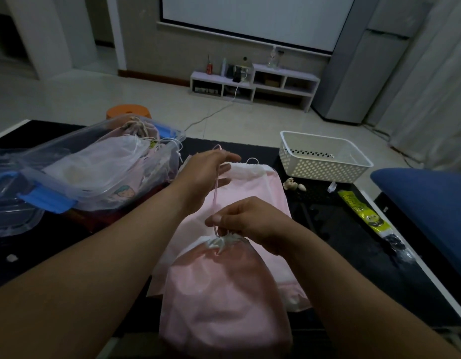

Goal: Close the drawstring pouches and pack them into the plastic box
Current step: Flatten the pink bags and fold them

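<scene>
A pink drawstring pouch lies near me on the dark table, its neck cinched into a white gather. My right hand pinches that gathered neck. My left hand is raised further away and pulls the pink drawstring taut, the cord running down to the neck. Under this pouch lies a second, flatter pink pouch with a white top hem. The clear plastic box with blue clips stands at the left and holds several closed pouches.
The box's clear lid lies at the far left. A white perforated basket stands at the back right, with small shells before it. A yellow-and-black packet lies at the right, beside a blue cushion.
</scene>
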